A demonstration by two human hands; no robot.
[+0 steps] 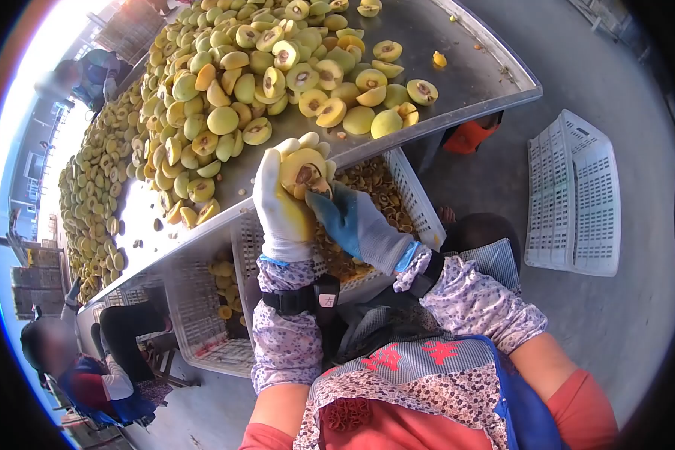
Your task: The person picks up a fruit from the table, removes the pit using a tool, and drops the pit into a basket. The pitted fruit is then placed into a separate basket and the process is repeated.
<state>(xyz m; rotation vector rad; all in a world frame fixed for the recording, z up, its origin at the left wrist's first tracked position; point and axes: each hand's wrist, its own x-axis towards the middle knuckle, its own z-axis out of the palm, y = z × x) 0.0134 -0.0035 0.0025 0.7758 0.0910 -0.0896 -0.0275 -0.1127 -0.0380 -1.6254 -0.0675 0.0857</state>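
My left hand (283, 211), in a white glove stained yellow, cups a halved yellow peach (300, 166) with the cut face turned up. Brown flesh and the pit cavity show in its middle. My right hand (360, 227), in a grey glove with blue coating, presses its closed fingers and thumb at the lower edge of that peach half. Whether a small tool is in those fingers is hidden. Both hands are just off the near edge of a metal table (465, 79), on which a large pile of peach halves (232, 82) lies.
Below my hands stands a white crate (420, 199) with brown pits and scraps. Another crate (202, 300) under the table holds some peach pieces. White crates (574, 195) stand on the floor at right. A person (105, 367) sits at lower left; another person (94, 75) is across the table.
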